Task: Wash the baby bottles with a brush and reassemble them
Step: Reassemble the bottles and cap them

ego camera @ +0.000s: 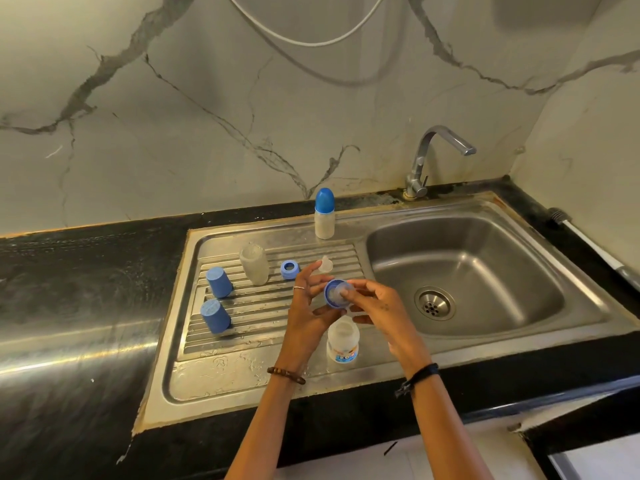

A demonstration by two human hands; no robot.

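Both grips were busy over the draining board: the left hand [306,306] held a blue collar ring [331,295] by its rim, while the right hand [379,306] pinched a clear teat [345,291] into it. Reassembly looked under way. Just below stood an open bottle [343,339], likely next to receive the ring, which would want the teat seated squarely first. Farther out lay two blue caps [219,282], another bare bottle [254,263], a spare ring [289,269], a loose teat [325,264] and one capped bottle [325,213] by the sink [485,271].
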